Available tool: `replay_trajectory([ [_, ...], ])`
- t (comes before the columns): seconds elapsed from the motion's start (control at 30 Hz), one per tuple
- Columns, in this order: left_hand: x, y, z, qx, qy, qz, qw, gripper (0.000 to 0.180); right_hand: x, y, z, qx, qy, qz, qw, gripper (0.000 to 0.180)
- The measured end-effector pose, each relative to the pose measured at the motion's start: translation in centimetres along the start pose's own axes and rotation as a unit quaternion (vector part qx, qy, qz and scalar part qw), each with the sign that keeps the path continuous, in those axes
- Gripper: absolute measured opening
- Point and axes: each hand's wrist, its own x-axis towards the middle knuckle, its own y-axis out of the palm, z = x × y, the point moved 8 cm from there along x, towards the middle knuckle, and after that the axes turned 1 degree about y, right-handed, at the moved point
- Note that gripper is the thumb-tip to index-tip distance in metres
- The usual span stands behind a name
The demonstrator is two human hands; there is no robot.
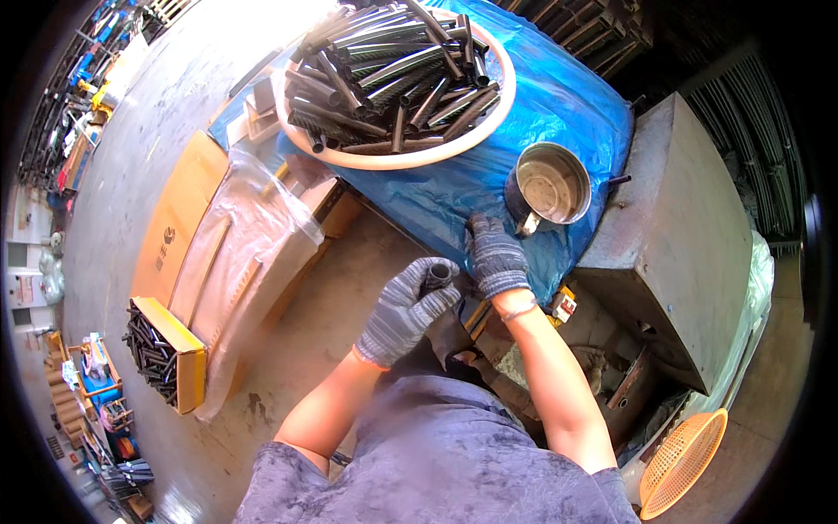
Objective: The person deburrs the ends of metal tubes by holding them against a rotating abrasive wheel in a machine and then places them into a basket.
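My left hand [406, 310], in a grey knitted glove, is closed around a short dark tube [438, 276], whose open round end points up between thumb and fingers. To its right, my gloved right hand [496, 258] is over the edge of the blue plastic sheet [419, 196]. Its fingers are curled together, and whatever they may grip is hidden. Just beyond that hand stands a metal mug [552, 185] with greyish-brown contents and a handle on the near side. A round pale tub [393, 161] heaped with black tubes [401, 79] sits farther back on the sheet.
A grey metal box [659, 227] stands at right, with an orange plastic basket [685, 463] below it. At left, a cardboard carton [182, 201] lies under clear plastic [271, 205], beside a smaller box [190, 380] of short black pieces. Metal racks [742, 131] line the far right.
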Motion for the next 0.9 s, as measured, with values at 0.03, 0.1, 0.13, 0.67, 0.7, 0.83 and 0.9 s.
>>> replay_trajectory([
  [0.03,0.2,-0.3,-0.4,0.011,0.022,0.009,1.0,0.028,0.6,0.5,0.3,-0.008,0.001,0.003,1.0,0.034],
  [0.1,0.7,-1.0,-0.5,0.019,0.014,0.022,0.999,0.031,1.3,1.1,0.7,-0.025,0.008,0.007,1.0,0.035],
  [0.13,1.1,-1.2,-0.9,0.035,0.024,0.029,0.999,0.032,1.7,1.3,0.7,-0.033,0.028,0.036,0.998,0.037],
  [0.67,4.7,8.8,-4.8,0.446,0.339,0.217,0.8,0.054,-11.3,-14.7,-2.7,0.43,-0.007,-0.162,0.888,0.027],
  [0.7,4.6,9.8,-5.0,0.445,0.35,0.237,0.789,0.056,-11.8,-15.0,-3.0,0.417,-0.011,-0.162,0.894,0.027],
  [0.83,4.0,13.8,-4.8,0.429,0.367,0.324,0.759,0.06,-14.0,-16.4,-4.3,0.361,-0.01,-0.196,0.912,0.026],
  [0.9,3.9,15.2,-5.2,0.435,0.36,0.329,0.757,0.063,-15.2,-17.0,-5.5,0.338,0.0,-0.25,0.907,0.026],
])
